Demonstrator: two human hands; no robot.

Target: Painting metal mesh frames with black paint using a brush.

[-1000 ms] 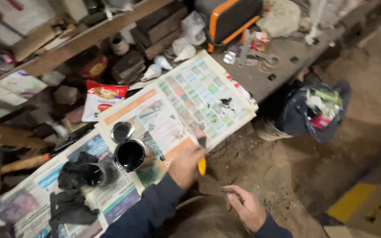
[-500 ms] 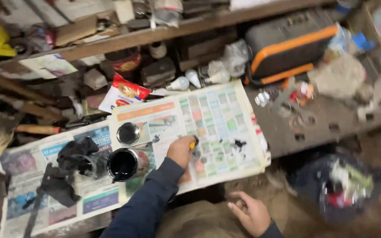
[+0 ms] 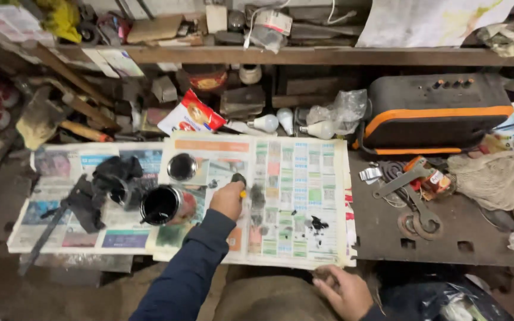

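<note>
Stretching across the whole view, the cluttered bench (image 3: 388,238) carries nearly everything here, with a wooden shelf (image 3: 304,55) of odds and ends above it. Next in size, a black case with an orange stripe (image 3: 435,113) sits at the right under the shelf. Newspaper sheets (image 3: 304,196) cover the middle and left of the bench, smeared with black blotches. On the paper, an open tin of black paint (image 3: 163,205) stands just left of the left hand (image 3: 228,200), and its round lid (image 3: 182,166) lies a little further back. A dark rag (image 3: 114,172) lies crumpled to the left of the tin. The left hand is closed around a small brush with a yellow handle (image 3: 240,185), its dark tip resting on the newspaper. The right hand (image 3: 343,291) rests low at the near edge of the paper, fingers loosely curled; I cannot tell whether it holds anything. Two light bulbs (image 3: 275,122) lie behind the paper.
</note>
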